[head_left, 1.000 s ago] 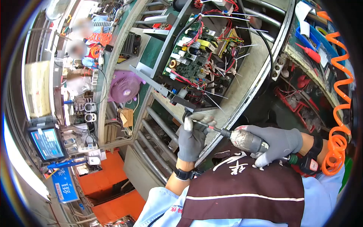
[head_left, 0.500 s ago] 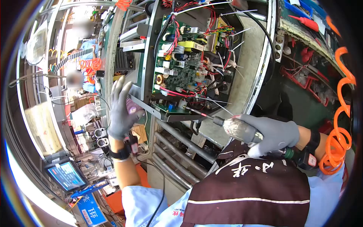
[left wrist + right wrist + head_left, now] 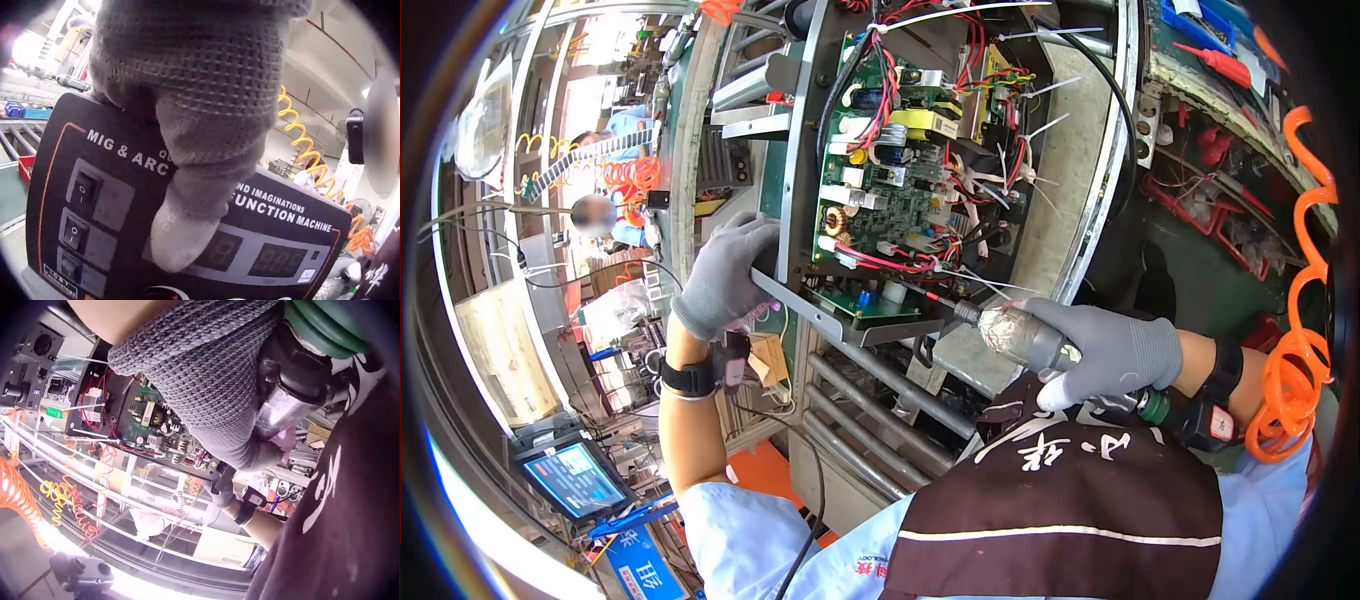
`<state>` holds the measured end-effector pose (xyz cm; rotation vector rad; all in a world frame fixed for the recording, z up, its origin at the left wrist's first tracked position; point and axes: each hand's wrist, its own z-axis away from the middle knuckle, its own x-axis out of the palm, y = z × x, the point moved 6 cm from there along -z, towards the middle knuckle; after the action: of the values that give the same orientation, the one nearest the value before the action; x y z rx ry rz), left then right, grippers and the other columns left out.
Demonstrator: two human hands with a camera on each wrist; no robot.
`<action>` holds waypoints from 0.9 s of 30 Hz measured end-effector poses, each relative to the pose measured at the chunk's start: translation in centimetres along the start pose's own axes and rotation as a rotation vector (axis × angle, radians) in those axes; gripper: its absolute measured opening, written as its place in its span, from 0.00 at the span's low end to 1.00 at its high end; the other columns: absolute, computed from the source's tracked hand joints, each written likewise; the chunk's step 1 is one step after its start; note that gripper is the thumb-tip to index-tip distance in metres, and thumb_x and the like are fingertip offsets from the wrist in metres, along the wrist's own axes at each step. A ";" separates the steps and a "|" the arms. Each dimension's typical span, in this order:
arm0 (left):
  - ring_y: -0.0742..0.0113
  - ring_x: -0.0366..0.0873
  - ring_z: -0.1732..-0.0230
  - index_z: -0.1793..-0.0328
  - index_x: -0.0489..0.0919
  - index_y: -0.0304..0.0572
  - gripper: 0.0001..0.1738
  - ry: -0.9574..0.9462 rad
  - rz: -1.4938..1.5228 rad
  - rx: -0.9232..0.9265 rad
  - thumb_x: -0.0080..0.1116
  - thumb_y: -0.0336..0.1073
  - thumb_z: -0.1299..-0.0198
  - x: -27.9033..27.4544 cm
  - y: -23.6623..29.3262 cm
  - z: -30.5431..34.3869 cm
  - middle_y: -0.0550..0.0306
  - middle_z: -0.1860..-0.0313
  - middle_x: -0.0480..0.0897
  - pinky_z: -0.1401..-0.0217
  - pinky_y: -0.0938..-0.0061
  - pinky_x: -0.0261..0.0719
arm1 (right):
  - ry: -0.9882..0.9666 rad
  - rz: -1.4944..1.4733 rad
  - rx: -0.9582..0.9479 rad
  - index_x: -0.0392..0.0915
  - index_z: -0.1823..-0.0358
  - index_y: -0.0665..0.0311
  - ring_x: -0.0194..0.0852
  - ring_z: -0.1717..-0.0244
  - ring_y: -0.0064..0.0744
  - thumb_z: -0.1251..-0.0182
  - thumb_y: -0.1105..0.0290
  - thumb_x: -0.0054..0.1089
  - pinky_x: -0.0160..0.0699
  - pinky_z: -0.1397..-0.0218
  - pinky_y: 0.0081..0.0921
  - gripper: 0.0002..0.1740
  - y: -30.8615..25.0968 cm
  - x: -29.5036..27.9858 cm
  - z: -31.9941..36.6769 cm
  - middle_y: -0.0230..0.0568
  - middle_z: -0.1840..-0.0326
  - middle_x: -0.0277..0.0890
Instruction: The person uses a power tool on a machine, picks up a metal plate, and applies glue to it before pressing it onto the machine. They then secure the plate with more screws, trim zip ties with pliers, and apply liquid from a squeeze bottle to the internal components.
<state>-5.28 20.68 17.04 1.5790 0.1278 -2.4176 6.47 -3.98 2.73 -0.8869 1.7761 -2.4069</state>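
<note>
My gloved left hand point(image 3: 725, 275) grips the edge of the open machine's front panel; in the left wrist view the thumb point(image 3: 184, 231) lies across the printed front panel point(image 3: 125, 156), over its display. In my right hand point(image 3: 1110, 350) is a powered screwdriver point(image 3: 1020, 335) with a taped body. Its thin bit points left, the tip by a white part near the small green board point(image 3: 860, 303). A larger circuit board point(image 3: 880, 190) with wires and zip ties fills the chassis. The right wrist view shows the right hand point(image 3: 200, 381) curled round the driver point(image 3: 281, 412).
Metal rollers point(image 3: 880, 390) lie below the machine. An orange coiled hose point(image 3: 1290, 375) hangs at the right, near a workbench edge point(image 3: 1200, 95) with a red-tipped bottle point(image 3: 1225, 66). A monitor point(image 3: 575, 480) stands at the lower left. Red trays point(image 3: 1210, 230) sit at the right.
My left hand has left the driver's bit, swung left with spread fingers, and now grips the front panel. The driver's tip has moved up to the small board's area.
</note>
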 end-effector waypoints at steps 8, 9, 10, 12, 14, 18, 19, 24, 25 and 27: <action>0.42 0.73 0.54 0.55 0.77 0.40 0.27 -0.197 0.032 0.127 0.66 0.32 0.69 0.4 -0.5 -0.7 0.46 0.60 0.79 0.50 0.59 0.73 | 0.000 0.049 0.036 0.51 0.33 0.66 0.74 0.57 0.29 0.52 0.62 0.68 0.73 0.53 0.25 0.47 -0.1 -0.2 -0.2 0.42 0.59 0.74; 0.42 0.73 0.53 0.55 0.77 0.40 0.27 -0.206 0.025 0.159 0.66 0.32 0.69 0.5 -0.5 -0.7 0.47 0.59 0.79 0.49 0.60 0.73 | -0.001 0.048 0.035 0.51 0.33 0.66 0.74 0.57 0.29 0.52 0.62 0.68 0.73 0.53 0.25 0.47 0.2 -0.2 -0.4 0.42 0.59 0.74; 0.42 0.73 0.53 0.55 0.77 0.40 0.27 -0.210 0.024 0.157 0.66 0.32 0.69 0.5 -0.5 -0.7 0.47 0.59 0.79 0.49 0.60 0.73 | 0.009 0.079 -0.013 0.50 0.32 0.65 0.73 0.59 0.27 0.52 0.65 0.68 0.73 0.55 0.25 0.47 0.6 -0.2 -0.6 0.40 0.60 0.73; 0.42 0.73 0.53 0.54 0.77 0.41 0.28 -0.180 0.053 0.196 0.66 0.33 0.69 0.4 0.0 -0.9 0.46 0.59 0.80 0.48 0.60 0.73 | 0.022 0.105 -0.059 0.48 0.30 0.63 0.72 0.61 0.25 0.52 0.67 0.68 0.73 0.56 0.24 0.48 0.4 -0.2 -0.8 0.38 0.62 0.72; 0.42 0.73 0.53 0.54 0.77 0.41 0.27 -0.204 0.080 0.185 0.66 0.33 0.69 0.1 0.3 -1.1 0.46 0.59 0.80 0.48 0.60 0.73 | -0.001 0.017 0.031 0.52 0.33 0.66 0.74 0.56 0.31 0.52 0.62 0.68 0.73 0.52 0.26 0.47 0.1 0.0 -0.6 0.44 0.58 0.74; 0.43 0.73 0.54 0.54 0.77 0.42 0.27 -0.248 0.129 0.145 0.66 0.34 0.67 0.3 0.0 -1.0 0.47 0.59 0.80 0.49 0.61 0.72 | -0.012 0.034 0.038 0.52 0.33 0.68 0.74 0.55 0.32 0.53 0.61 0.68 0.73 0.52 0.27 0.47 -0.1 0.0 -0.8 0.46 0.56 0.73; 0.43 0.73 0.54 0.54 0.77 0.42 0.27 -0.248 0.129 0.143 0.66 0.34 0.67 0.3 0.0 -1.0 0.47 0.59 0.80 0.49 0.61 0.72 | -0.007 0.055 0.030 0.50 0.32 0.66 0.73 0.58 0.29 0.53 0.65 0.68 0.73 0.53 0.26 0.47 0.2 0.0 -0.9 0.42 0.58 0.72; 0.45 0.74 0.57 0.56 0.77 0.42 0.25 -0.213 0.053 0.245 0.66 0.35 0.67 0.1 0.3 -1.2 0.48 0.65 0.79 0.50 0.61 0.71 | 0.012 0.071 0.026 0.48 0.31 0.64 0.72 0.60 0.27 0.53 0.68 0.68 0.73 0.54 0.25 0.49 0.9 0.0 -1.3 0.40 0.58 0.72; 0.45 0.74 0.57 0.56 0.77 0.42 0.25 -0.212 0.054 0.243 0.66 0.35 0.67 0.1 0.3 -1.2 0.48 0.65 0.79 0.50 0.61 0.71 | 0.023 0.094 -0.001 0.48 0.31 0.64 0.73 0.59 0.28 0.53 0.68 0.68 0.73 0.53 0.26 0.49 1.0 -0.1 -1.5 0.41 0.57 0.72; 0.45 0.74 0.57 0.57 0.77 0.42 0.24 -0.210 0.097 0.209 0.65 0.35 0.67 0.0 0.2 -1.1 0.48 0.65 0.78 0.50 0.61 0.71 | 0.028 0.119 -0.029 0.48 0.31 0.64 0.73 0.58 0.28 0.53 0.69 0.67 0.73 0.52 0.26 0.49 0.6 -0.2 -1.8 0.42 0.55 0.73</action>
<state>-4.29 20.67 16.60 1.3609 -0.2411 -2.5691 5.62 -2.55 1.81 -0.7309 1.8222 -2.3369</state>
